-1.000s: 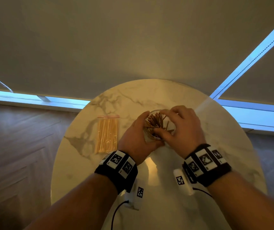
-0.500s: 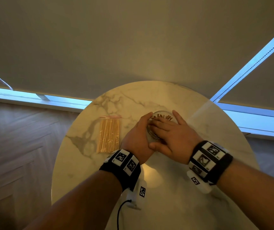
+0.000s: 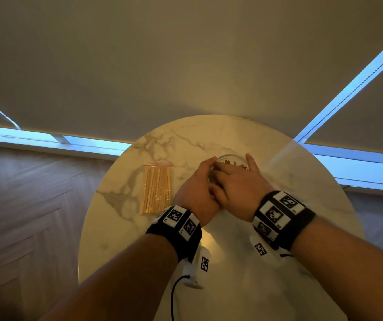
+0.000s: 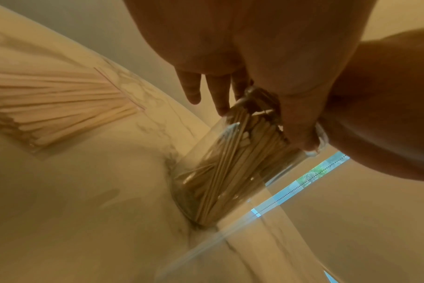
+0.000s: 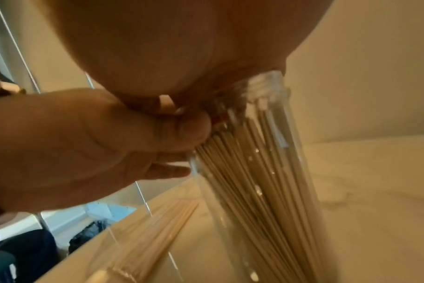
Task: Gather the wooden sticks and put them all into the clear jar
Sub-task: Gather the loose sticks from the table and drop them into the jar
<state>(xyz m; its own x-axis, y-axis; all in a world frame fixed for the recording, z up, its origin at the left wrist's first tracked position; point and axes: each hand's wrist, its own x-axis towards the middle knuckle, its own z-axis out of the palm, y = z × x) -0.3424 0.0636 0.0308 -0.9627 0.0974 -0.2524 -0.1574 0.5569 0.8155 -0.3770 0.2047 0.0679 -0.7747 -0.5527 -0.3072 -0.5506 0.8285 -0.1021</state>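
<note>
Left hand point(image 3: 196, 195) wraps the clear jar point(image 4: 232, 162) of sticks point(image 5: 259, 181); right hand point(image 3: 237, 184) lies flat, fingers straight, over its mouth.

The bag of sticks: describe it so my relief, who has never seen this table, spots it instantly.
On the round marble table, look left of the two hands at the clear jar. The bag of sticks lies flat there, untouched. Unlike the jar's upright sticks, these are sealed in clear plastic with a pink strip on top.
</note>
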